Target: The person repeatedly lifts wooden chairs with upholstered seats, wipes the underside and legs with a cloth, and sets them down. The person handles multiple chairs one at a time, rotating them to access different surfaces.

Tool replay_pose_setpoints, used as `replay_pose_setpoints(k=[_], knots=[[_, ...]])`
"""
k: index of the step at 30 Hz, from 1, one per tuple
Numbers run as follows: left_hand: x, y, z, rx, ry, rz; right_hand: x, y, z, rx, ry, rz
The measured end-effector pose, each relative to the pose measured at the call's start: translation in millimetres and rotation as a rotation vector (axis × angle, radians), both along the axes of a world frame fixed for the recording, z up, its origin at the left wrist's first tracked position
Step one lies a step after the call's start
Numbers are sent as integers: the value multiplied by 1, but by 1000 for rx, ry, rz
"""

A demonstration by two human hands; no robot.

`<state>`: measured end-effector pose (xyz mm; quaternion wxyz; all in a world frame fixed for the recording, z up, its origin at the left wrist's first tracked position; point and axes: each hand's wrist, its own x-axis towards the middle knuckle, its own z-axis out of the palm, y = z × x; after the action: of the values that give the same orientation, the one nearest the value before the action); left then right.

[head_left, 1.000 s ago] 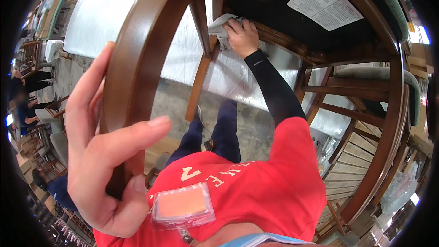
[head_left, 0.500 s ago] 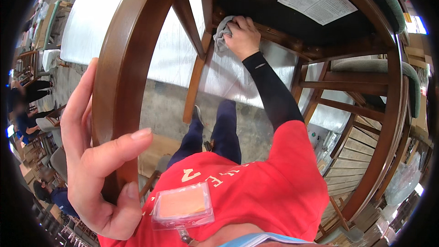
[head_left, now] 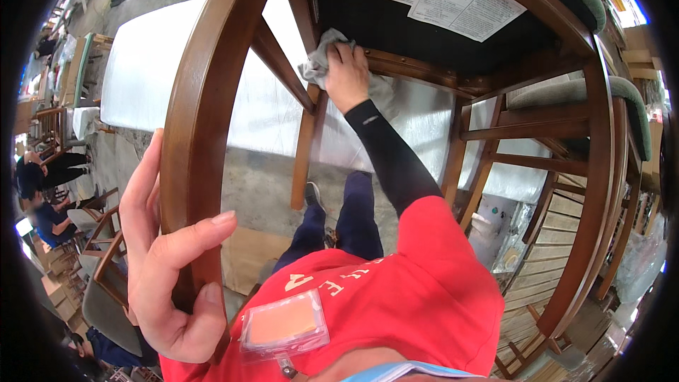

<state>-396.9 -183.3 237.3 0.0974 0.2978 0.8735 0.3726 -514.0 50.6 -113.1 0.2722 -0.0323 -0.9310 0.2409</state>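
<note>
A brown wooden chair is tipped up in front of me, its black underside (head_left: 424,46) facing me. White printed labels (head_left: 463,1) are stuck on that underside. My left hand (head_left: 159,269) is closed round a thick chair leg (head_left: 201,113) close to me, thumb on one side and fingers behind it. My right hand (head_left: 348,79) grips a crumpled grey cloth (head_left: 318,64). It presses the cloth against the corner where the seat frame meets a farther leg (head_left: 306,145). The palm and part of the cloth are hidden.
A long surface wrapped in shiny white film (head_left: 152,64) lies beyond the chair. Another chair with a grey-green padded seat (head_left: 559,93) stands at the right, near a slatted wooden piece (head_left: 555,255). At the left, people (head_left: 53,219) sit among more chairs. A cardboard sheet (head_left: 254,258) lies on the floor.
My right hand and the cloth have moved left and slightly down, onto the corner by the leg. My left hand keeps its hold on the near leg; the view has shifted a little.
</note>
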Motion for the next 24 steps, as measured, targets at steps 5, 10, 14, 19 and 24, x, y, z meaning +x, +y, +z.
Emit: replay_pose_setpoints(k=[5,10,14,19,24], knots=[[3,4,5,-55,2,8,-7,21,22,-350,45,42],[-4,10,7,-86,4,-4,-61,-7,151,-984,433,16],[11,15,3,-2,-21,194,-43,-14,177,-1663,446,214],[10,24,0,12,-6,164,-68,-22,167,-1053,794,-114],[11,16,-1,-54,25,181,-55,-22,139,-973,645,-33]])
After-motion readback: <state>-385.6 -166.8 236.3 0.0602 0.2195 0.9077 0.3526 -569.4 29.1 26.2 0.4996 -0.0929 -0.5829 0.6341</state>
